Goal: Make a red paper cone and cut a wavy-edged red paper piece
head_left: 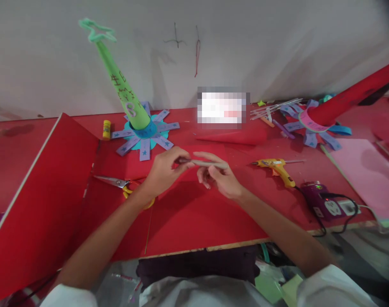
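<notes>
Between fingers [216, 172], a thin piece [204, 163].

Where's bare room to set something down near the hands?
Largest: red surface this side of the left hand and right hand, between thin stick and right forearm. Smaller: between scissors, red board and left forearm. Crowded: right, with glue gun and power block; back right, clear sticks and tall red cone.

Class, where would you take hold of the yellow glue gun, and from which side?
I'd grip the yellow glue gun by its handle, the right hand coming from the near side. It lies on its side, nozzle pointing left, while the handle slants toward the person, clear of the possibly hot tip. Mind the black cord at the handle's lower end.
</notes>
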Demonstrator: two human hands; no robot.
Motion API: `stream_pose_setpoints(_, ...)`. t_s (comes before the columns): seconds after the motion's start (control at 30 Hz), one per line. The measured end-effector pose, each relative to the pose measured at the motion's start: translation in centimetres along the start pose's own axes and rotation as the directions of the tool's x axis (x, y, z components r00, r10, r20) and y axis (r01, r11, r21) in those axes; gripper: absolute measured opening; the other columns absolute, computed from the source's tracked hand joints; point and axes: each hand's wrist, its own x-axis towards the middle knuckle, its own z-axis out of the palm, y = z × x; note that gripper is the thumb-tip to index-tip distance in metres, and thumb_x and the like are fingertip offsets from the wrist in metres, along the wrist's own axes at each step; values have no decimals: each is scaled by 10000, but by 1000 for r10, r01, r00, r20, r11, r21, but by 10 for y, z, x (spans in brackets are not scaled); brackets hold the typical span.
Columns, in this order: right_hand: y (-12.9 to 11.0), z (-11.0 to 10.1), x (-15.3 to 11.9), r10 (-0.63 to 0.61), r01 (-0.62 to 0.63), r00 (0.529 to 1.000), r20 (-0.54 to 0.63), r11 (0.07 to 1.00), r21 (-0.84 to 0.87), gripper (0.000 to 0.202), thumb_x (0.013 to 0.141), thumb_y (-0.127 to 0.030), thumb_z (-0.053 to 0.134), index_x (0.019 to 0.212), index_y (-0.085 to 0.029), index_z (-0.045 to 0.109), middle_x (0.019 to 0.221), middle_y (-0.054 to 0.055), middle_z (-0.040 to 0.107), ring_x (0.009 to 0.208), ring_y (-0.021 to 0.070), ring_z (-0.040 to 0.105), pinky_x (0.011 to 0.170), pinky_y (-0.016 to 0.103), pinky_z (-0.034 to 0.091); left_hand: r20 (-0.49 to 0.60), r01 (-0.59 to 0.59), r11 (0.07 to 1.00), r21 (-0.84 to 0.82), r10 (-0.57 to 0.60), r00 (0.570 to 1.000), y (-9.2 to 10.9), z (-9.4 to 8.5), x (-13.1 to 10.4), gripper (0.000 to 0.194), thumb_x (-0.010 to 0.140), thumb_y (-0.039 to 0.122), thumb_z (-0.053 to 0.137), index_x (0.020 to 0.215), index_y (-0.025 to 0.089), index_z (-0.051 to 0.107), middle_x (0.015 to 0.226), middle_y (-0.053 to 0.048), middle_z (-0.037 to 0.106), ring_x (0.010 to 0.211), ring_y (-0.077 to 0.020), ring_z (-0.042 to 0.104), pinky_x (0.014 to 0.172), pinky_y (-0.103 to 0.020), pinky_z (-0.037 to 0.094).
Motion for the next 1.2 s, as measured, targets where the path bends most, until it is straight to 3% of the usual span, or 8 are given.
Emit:
stream_pose_setpoints(0.07,12,8,1,34,-13,991,-131,988,156,531,979,-726,684,1204,-247,733,666,-44,635,491,107,468,468,240,360,217,-144,962,231,93,972,-7,3,3,317,1154,382,506,1002,171,689,901,-49,717,806,-165,691,668,-270,476)
stream_pose_setpoints(0.13,19,10,-1,88,-46,981,-171,971,235,492,921,-726,763,919,-236,714,608,-65,534,478,95,398,465,241,324,383,-287,889,357,140,913,-8,2,9,284,1155,293,490,1020,157,699,939,-67,712,846,-186,690,626,-284,402)
stream_pose_setpoints(0.2,21,8,-3,131,-86,980,-148,957,279,576,860,-741,817,721,-231,591,597,-76,453,473,88,354,470,248,322,489,-381,848,369,172,855,-7,0,16,250,1145,266,509,1033,151,701,959,-74,702,862,-199,683,607,-299,361)
stream_pose_setpoints(0.27,19,6,-4,154,-112,980,-126,950,292,656,857,-769,803,651,-230,490,606,-79,394,470,87,336,479,260,332,541,-420,839,344,188,819,-6,0,22,255,1147,267,505,1029,150,699,956,-77,698,847,-204,676,603,-311,341)
stream_pose_setpoints(0.57,8,8,-10,168,-132,982,-87,937,323,647,980,-744,682,644,-233,473,613,-68,350,501,109,376,526,283,339,607,-321,909,266,101,789,0,-8,25,305,1144,390,545,932,199,654,789,-14,750,645,-175,670,583,-322,269)
stream_pose_setpoints(0.73,4,6,-14,135,-118,990,-40,949,292,640,1009,-729,648,647,-236,459,619,-68,342,507,119,397,538,287,349,619,-274,943,189,102,779,9,-18,27,312,1156,374,497,984,211,700,855,-9,789,683,-162,696,596,-315,307)
stream_pose_setpoints(1.07,8,7,-14,104,-103,994,15,939,329,623,1003,-688,692,651,-225,469,620,-72,356,518,112,437,554,282,369,653,-221,962,159,65,754,14,-21,28,340,1156,389,492,1004,208,736,879,-24,796,696,-154,679,622,-286,330)
stream_pose_setpoints(1.2,0,0,-12,61,-55,998,-3,929,365,645,1044,-649,655,624,-215,431,613,-66,336,501,106,440,539,278,359,648,-194,971,140,59,759,6,-31,27,369,1163,414,450,1209,258,781,1080,-47,848,857,-182,749,729,-261,429)
